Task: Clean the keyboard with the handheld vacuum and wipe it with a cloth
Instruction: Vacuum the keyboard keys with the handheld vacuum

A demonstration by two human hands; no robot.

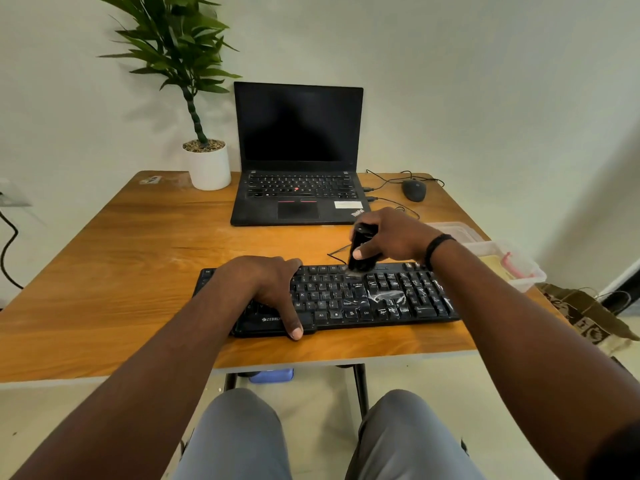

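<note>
Head view, left hand (268, 287) hiding keyboard (363, 299) keys

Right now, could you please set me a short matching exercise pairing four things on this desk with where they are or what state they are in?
Things:
1. handheld vacuum
2. laptop
3. potted plant
4. mouse

Places or states:
A. open, screen dark
B. right of the laptop, far side
C. in the right hand, nozzle on the keyboard
D. left of the laptop, by the wall

Pairs: 1-C, 2-A, 3-D, 4-B
</note>
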